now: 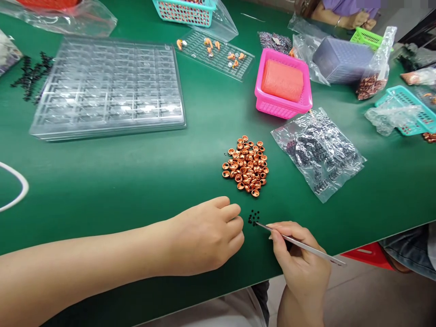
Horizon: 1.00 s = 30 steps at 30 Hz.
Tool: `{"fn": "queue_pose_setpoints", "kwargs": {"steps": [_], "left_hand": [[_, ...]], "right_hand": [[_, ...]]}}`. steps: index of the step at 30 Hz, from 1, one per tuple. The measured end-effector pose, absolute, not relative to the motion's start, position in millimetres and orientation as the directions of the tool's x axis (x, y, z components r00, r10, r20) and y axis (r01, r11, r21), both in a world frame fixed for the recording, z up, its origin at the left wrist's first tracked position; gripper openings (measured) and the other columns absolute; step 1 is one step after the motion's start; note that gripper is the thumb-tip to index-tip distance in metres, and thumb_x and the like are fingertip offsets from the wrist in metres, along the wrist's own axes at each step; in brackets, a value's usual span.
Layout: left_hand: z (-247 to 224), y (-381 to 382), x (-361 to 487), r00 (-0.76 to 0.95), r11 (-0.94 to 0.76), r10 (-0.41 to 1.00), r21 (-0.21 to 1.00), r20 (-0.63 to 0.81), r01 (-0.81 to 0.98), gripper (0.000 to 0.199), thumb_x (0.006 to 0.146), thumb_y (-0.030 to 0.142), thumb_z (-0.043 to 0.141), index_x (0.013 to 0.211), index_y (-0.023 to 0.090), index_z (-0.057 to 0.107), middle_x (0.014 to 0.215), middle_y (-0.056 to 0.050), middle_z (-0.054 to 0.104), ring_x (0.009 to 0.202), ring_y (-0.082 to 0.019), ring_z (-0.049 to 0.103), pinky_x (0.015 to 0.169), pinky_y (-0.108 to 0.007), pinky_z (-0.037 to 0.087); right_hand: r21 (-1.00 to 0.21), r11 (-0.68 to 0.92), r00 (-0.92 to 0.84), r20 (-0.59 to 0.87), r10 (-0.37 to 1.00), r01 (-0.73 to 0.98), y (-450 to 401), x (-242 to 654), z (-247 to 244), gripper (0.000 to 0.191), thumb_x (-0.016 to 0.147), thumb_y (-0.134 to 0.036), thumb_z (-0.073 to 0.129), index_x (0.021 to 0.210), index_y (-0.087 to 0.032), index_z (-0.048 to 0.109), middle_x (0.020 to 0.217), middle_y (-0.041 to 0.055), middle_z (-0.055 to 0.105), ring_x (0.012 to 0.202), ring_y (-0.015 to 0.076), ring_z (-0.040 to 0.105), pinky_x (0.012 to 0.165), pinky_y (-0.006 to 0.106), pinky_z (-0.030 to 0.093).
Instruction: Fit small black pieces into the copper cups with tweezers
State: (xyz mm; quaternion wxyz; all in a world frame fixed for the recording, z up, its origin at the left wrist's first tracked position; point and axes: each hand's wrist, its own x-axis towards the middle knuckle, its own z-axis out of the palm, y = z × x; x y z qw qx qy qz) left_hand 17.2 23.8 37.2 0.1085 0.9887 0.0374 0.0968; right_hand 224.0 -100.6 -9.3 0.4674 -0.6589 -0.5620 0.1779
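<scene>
My right hand [301,259] pinches a pair of metal tweezers [306,246], whose tip touches the edge of a small group of tiny black pieces [254,217] on the green table [136,181]. Left of those pieces, my left hand [213,234] rests back up on the table with its fingers curled; whatever they hold, if anything, is hidden beneath. Beyond both hands lies a pile of copper-coloured, cup-like pieces [247,165] with small holes. A clear bag [320,152] of small dark pieces lies to the right of the pile.
Stacked clear compartment trays [112,88] lie at the left. Further back are a pink basket [284,104] with a red block, a clear grid sheet [218,54] with orange pieces and a teal basket [185,16]. Another person's hands [361,20] show at the top right.
</scene>
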Motion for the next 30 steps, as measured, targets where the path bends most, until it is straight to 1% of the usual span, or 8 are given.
{"fn": "queue_pose_setpoints", "kwargs": {"steps": [5, 8, 10, 13, 18, 24, 30], "left_hand": [[36, 23, 17, 0.986, -0.971, 0.078, 0.234, 0.149, 0.041, 0.018, 0.091, 0.013, 0.049, 0.079, 0.017, 0.063, 0.078, -0.010, 0.065, 0.073, -0.023, 0.052, 0.066, -0.036, 0.038], [35, 22, 17, 0.986, -0.968, 0.084, 0.246, 0.141, 0.048, 0.015, 0.090, 0.014, 0.052, 0.080, 0.017, 0.062, 0.077, -0.009, 0.063, 0.073, -0.022, 0.051, 0.066, -0.036, 0.037], [33, 22, 18, 0.981, -0.965, 0.127, 0.246, 0.146, 0.088, 0.015, 0.090, 0.015, 0.053, 0.077, 0.017, 0.060, 0.073, -0.007, 0.060, 0.070, -0.021, 0.049, 0.064, -0.036, 0.035], [30, 22, 19, 0.963, -0.949, 0.225, 0.259, 0.151, 0.181, 0.022, 0.094, 0.021, 0.053, 0.073, 0.017, 0.057, 0.070, -0.005, 0.056, 0.068, -0.021, 0.047, 0.062, -0.036, 0.034], [27, 23, 21, 0.934, -0.901, 0.336, 0.329, 0.121, 0.282, 0.024, 0.094, 0.027, 0.054, 0.074, 0.016, 0.058, 0.070, -0.004, 0.055, 0.068, -0.021, 0.047, 0.062, -0.035, 0.035], [25, 23, 20, 0.927, -0.872, 0.360, 0.391, 0.109, 0.293, 0.021, 0.091, 0.030, 0.059, 0.076, 0.015, 0.061, 0.072, -0.004, 0.056, 0.070, -0.021, 0.047, 0.063, -0.034, 0.037], [24, 22, 21, 0.919, -0.851, 0.383, 0.423, 0.095, 0.311, 0.023, 0.089, 0.034, 0.064, 0.077, 0.015, 0.064, 0.074, -0.005, 0.057, 0.071, -0.021, 0.048, 0.064, -0.034, 0.037]], "right_hand": [[-0.818, 0.062, 0.322, 0.294, 0.900, 0.571, -101, 223, -9, 0.015, 0.081, -0.010, 0.068, 0.090, -0.023, 0.065, 0.088, 0.0010, 0.073, 0.082, 0.0168, 0.071, 0.070, 0.030, 0.059], [-0.822, 0.074, 0.333, 0.309, 0.891, 0.565, -102, 223, -9, 0.018, 0.081, -0.008, 0.068, 0.090, -0.023, 0.065, 0.088, 0.0010, 0.073, 0.081, 0.0168, 0.071, 0.070, 0.030, 0.059], [-0.821, 0.088, 0.324, 0.318, 0.891, 0.565, -103, 223, -9, 0.019, 0.080, -0.007, 0.068, 0.091, -0.022, 0.065, 0.087, 0.0010, 0.073, 0.081, 0.0168, 0.071, 0.071, 0.031, 0.059], [-0.814, 0.120, 0.296, 0.338, 0.893, 0.569, -104, 223, -10, 0.020, 0.080, -0.006, 0.067, 0.091, -0.023, 0.064, 0.088, 0.0016, 0.073, 0.081, 0.0174, 0.071, 0.071, 0.032, 0.060], [-0.801, 0.152, 0.276, 0.367, 0.888, 0.579, -103, 221, -12, 0.023, 0.079, -0.005, 0.067, 0.093, -0.023, 0.064, 0.088, 0.0018, 0.073, 0.080, 0.0174, 0.070, 0.070, 0.033, 0.059], [-0.783, 0.172, 0.225, 0.370, 0.901, 0.598, -104, 223, -11, 0.026, 0.078, -0.002, 0.067, 0.095, -0.022, 0.064, 0.089, 0.0020, 0.073, 0.081, 0.0171, 0.070, 0.070, 0.032, 0.058], [-0.764, 0.182, 0.217, 0.389, 0.895, 0.618, -104, 221, -11, 0.025, 0.080, -0.004, 0.066, 0.096, -0.024, 0.064, 0.089, 0.0015, 0.073, 0.080, 0.0171, 0.070, 0.068, 0.032, 0.058]]}}
